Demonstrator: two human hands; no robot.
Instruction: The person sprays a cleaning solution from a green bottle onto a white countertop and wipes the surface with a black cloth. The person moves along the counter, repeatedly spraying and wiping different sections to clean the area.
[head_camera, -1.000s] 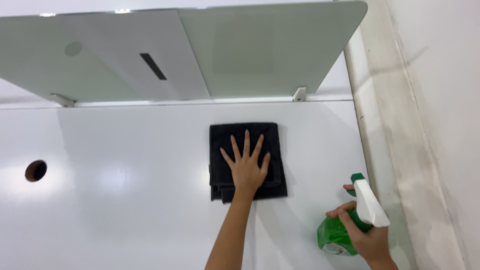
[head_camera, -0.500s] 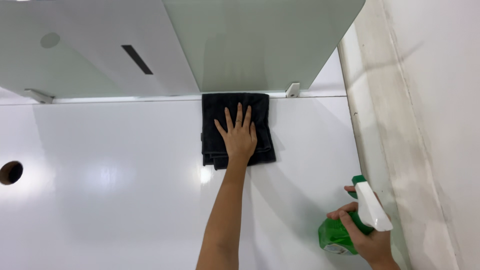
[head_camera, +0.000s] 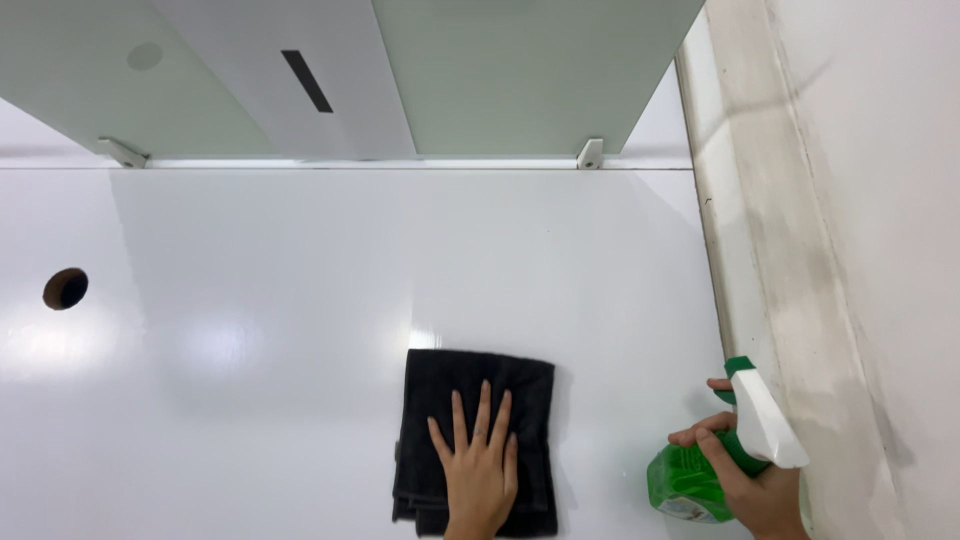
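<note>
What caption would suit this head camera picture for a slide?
Left hand pressed flat on a black cloth on a white desk; right hand holds a green spray bottle.

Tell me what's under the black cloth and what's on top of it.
The left hand lies flat on top of the black cloth, fingers spread. Under it is the glossy white desk surface; the part the cloth covers cannot be seen.

You're pressing your left hand flat, fingers spread & pointing fwd; right hand is curling tight in a grip, index extended.
</note>
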